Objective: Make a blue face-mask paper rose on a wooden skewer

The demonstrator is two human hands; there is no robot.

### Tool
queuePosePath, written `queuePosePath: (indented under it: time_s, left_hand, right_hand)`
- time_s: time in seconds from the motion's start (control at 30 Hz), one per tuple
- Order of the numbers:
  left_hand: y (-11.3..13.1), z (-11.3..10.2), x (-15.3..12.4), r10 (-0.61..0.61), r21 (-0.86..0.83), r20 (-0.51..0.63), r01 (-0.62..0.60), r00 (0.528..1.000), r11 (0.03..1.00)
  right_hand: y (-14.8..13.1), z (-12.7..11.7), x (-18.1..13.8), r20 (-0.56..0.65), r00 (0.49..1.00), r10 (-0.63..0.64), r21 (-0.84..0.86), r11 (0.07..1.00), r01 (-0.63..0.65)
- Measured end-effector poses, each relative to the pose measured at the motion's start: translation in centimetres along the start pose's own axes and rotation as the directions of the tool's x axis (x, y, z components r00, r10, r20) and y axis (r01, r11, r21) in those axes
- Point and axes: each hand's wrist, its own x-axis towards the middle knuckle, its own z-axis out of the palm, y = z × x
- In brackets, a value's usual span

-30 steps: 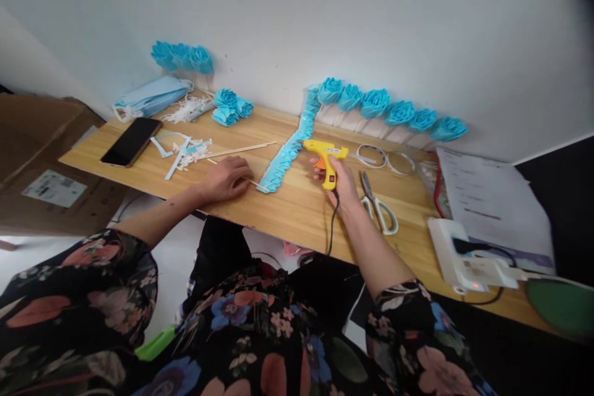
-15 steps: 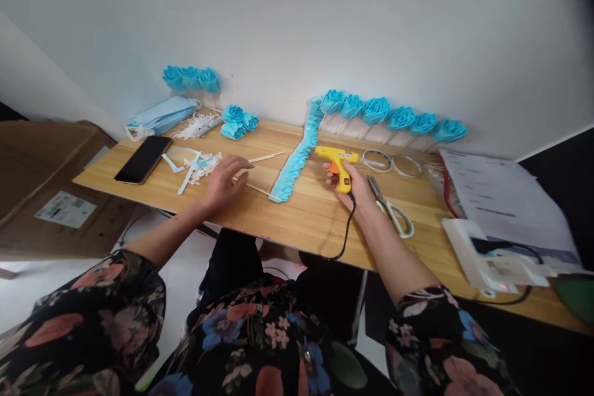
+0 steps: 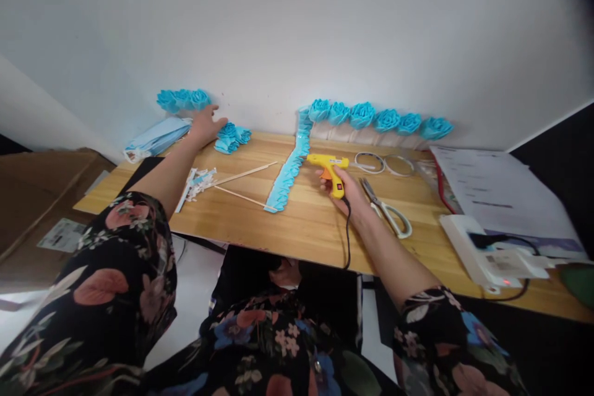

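Observation:
A yellow hot glue gun (image 3: 338, 180) is in my right hand (image 3: 349, 193), its nozzle pointing left near a ruffled blue strip (image 3: 288, 174). The strip runs from the table middle up against the wall. My left hand (image 3: 207, 125) is stretched out at the back left, fingers apart and holding nothing that I can see. It is between a group of three blue flowers (image 3: 182, 99) at the wall and a small cluster of blue flowers (image 3: 229, 138) on the table. Two thin wooden sticks (image 3: 244, 174) lie left of the strip; one touches its near end.
Blue flowers on stems (image 3: 362, 115) lean along the wall. Scissors (image 3: 390, 213), tape rings (image 3: 370, 163), a power strip (image 3: 477, 253) and papers (image 3: 501, 192) lie right. Blue masks (image 3: 158, 136) and white scraps (image 3: 199, 183) lie left. My forearm partly covers a dark phone (image 3: 139, 173).
My left hand has moved from beside the sticks up and left to the back of the table. My right hand still holds the glue gun in nearly the same place. The view has shifted slightly.

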Motion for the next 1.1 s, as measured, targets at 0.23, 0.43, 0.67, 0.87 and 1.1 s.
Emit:
queuePosePath:
  time_s: [0.23,0.43,0.67,0.87,1.1]
  left_hand:
    - [-0.6,1.3,1.5,-0.118,0.012,0.124,0.117,0.985,0.993]
    - [-0.4,1.3,0.7,-0.035,-0.089,0.094,0.043,0.995,0.995]
    - [0.8,0.4,0.9,-0.083,-0.209,-0.058,0.069,0.995,0.976]
    - [3.4,0.6,2.0,-0.047,-0.228,-0.170,0.007,0.984,0.974]
    - [5.8,3.7,2.7,0.024,-0.155,-0.132,-0.044,0.991,0.987]
  right_hand:
    - [-0.1,0.1,0.1,0.013,0.999,0.032,-0.020,0.999,-0.032]
    - [-0.3,0.2,0.3,0.021,0.998,0.059,-0.016,0.998,-0.059]
    - [0.0,0.3,0.4,0.020,0.998,0.061,-0.023,0.998,-0.060]
    - [0.0,0.3,0.5,0.011,0.998,0.064,-0.021,0.998,-0.064]
    - [0.0,0.1,0.6,0.027,0.998,0.054,-0.040,0.998,-0.053]
